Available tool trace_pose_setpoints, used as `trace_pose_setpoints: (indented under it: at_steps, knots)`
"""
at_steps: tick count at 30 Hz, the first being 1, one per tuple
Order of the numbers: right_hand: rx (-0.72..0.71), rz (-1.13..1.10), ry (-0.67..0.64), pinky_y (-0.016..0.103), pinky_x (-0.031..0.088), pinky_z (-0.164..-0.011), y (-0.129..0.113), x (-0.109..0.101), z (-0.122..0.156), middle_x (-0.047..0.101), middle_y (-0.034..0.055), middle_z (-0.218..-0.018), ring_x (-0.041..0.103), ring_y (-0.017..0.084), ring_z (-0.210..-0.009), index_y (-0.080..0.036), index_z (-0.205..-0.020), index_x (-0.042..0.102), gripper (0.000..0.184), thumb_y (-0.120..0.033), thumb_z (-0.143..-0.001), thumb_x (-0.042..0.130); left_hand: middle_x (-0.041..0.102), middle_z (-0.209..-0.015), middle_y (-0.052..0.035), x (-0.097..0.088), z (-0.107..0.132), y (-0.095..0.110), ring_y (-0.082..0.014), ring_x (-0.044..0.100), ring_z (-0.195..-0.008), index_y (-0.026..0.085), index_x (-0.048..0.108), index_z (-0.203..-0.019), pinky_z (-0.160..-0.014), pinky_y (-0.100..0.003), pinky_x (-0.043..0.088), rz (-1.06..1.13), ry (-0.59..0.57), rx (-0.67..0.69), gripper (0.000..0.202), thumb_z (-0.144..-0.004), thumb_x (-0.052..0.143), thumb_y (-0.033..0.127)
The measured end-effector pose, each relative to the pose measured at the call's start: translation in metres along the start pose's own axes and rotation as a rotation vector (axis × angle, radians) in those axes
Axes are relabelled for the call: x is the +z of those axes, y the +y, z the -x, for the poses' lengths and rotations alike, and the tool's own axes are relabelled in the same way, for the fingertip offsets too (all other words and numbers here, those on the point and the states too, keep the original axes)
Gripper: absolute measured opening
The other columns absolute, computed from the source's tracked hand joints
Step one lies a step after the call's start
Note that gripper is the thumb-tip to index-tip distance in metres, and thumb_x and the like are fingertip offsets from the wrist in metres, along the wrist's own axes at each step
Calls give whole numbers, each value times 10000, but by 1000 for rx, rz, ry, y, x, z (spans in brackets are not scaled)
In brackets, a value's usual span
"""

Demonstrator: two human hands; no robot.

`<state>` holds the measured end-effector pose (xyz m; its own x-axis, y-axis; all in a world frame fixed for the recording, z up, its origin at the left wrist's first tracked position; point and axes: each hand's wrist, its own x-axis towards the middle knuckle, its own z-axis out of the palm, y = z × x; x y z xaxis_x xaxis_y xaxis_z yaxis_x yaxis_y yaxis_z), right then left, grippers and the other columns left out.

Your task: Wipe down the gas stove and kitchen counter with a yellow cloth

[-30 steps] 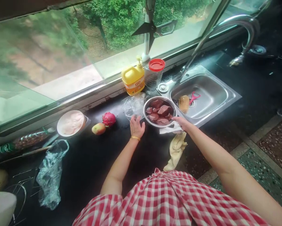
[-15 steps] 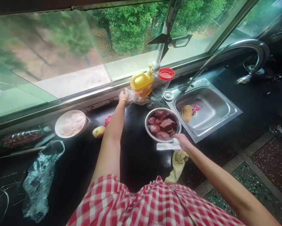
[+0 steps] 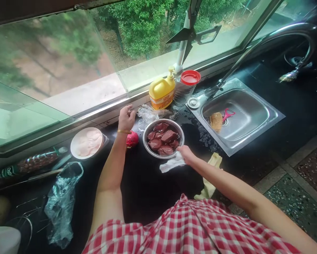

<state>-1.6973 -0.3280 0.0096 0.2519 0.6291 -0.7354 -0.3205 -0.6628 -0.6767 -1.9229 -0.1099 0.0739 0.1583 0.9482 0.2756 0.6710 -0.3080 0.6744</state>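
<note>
A metal bowl [image 3: 145, 148] holds several dark red pieces of raw liver [image 3: 155, 144] in some liquid. My right hand [image 3: 187, 155] is closed on its near right rim, with a crumpled white paper towel [image 3: 171, 163] beside and under the fingers. My left hand [image 3: 126, 118] is raised over the back of the counter, fingers apart and holding nothing. Just right of it lies a clear plastic bag [image 3: 147, 115]. Behind my left wrist is a pink dragon fruit [image 3: 132, 139], partly covered by the arm.
The sink [image 3: 249, 116] on the right contains a sponge [image 3: 215, 121] and a pink peeler [image 3: 228, 113]. A yellow soap bottle [image 3: 162, 93] and red-lidded jar [image 3: 186, 88] stand behind the bowl. On the left are a plate of pale meat [image 3: 75, 143] and another plastic bag [image 3: 60, 204].
My right hand has slid the bowl leftward, along with the paper towel. My left hand has let go of the plastic bag and moved left. The view has shifted slightly.
</note>
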Motion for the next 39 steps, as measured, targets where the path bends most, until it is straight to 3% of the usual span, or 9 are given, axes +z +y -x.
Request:
trace_pose_setpoints:
  at_steps: [6, 11, 15, 19, 23, 27, 33, 36, 39]
  knots:
    - [-34, -9, -1, 216, 313, -451, -5, 37, -21, 449, -47, -444, 399, 80, -440, -169, -590, 484, 136, -74, -679, 524, 632, -1132, -54, -31, 114, 18, -171, 601, -1058, 214, 601, -1077, -969, -349, 496, 53, 132, -24, 266, -923, 422, 336]
    - [-23, 17, -135, 222, 313, -445, -25, 41, -15, 517, -12, -464, 427, 92, -441, -141, -596, 549, 192, -157, -775, 616, 654, -905, -48, 21, 204, 34, -179, 650, -834, 221, 618, -964, -826, -363, 558, 266, 9, -173, 254, -918, 410, 360]
    - [-174, -65, -202, 186, 306, -446, -45, -27, 11, 601, -12, -550, 458, 74, -463, -147, -685, 593, 187, -278, -806, 651, 655, -983, -77, 85, 258, 74, -183, 657, -889, 214, 618, -975, -822, -355, 557, 390, -218, -216, 257, -925, 389, 320]
    - [-236, -292, 132, 182, 384, -530, -33, -162, 52, 668, -1, -701, 550, 82, -560, -107, -981, 655, 214, -237, -816, 613, 574, -1269, -104, 145, 295, 139, -229, 555, -1162, 234, 629, -1090, -1000, -398, 468, 262, -598, 148, 265, -894, 457, 282]
    - [-196, -465, 467, 212, 409, -561, 31, -289, 103, 653, 17, -697, 551, 84, -560, -66, -1029, 653, 290, -233, -793, 628, 565, -1204, -139, 199, 308, 196, -288, 545, -1080, 225, 602, -1148, -897, -413, 489, -66, -782, 310, 383, -790, 620, 359]
    - [10, -607, 638, 256, 442, -469, 117, -360, 144, 614, -11, -589, 512, 118, -437, -164, -903, 677, 214, -188, -695, 634, 584, -1020, -123, 220, 297, 204, -249, 566, -969, 191, 615, -982, -819, -354, 500, -157, -819, 219, 205, -789, 546, 198]
    - [136, -736, 654, 310, 450, -406, 197, -398, 165, 621, 47, -579, 532, 169, -384, -225, -765, 691, 206, -127, -653, 548, 574, -1138, -145, 152, 268, 138, -225, 548, -1105, 150, 582, -1075, -990, -360, 445, -188, -177, -156, 299, -843, 395, 124]
    - [163, -718, 613, 306, 471, -379, 204, -404, 159, 629, 28, -585, 546, 178, -374, -220, -786, 677, 249, -108, -589, 573, 492, -1351, -199, 141, 254, 114, -298, 456, -1281, 120, 589, -1180, -1079, -435, 366, -415, -164, -308, 390, -814, 457, 131]
    - [129, -672, 568, 299, 493, -372, 199, -407, 149, 652, 14, -612, 559, 177, -388, -206, -836, 679, 295, -105, -567, 610, 401, -1454, -240, 169, 230, 108, -345, 364, -1368, 77, 595, -1218, -1123, -462, 307, -533, -213, -332, 425, -843, 493, 248]
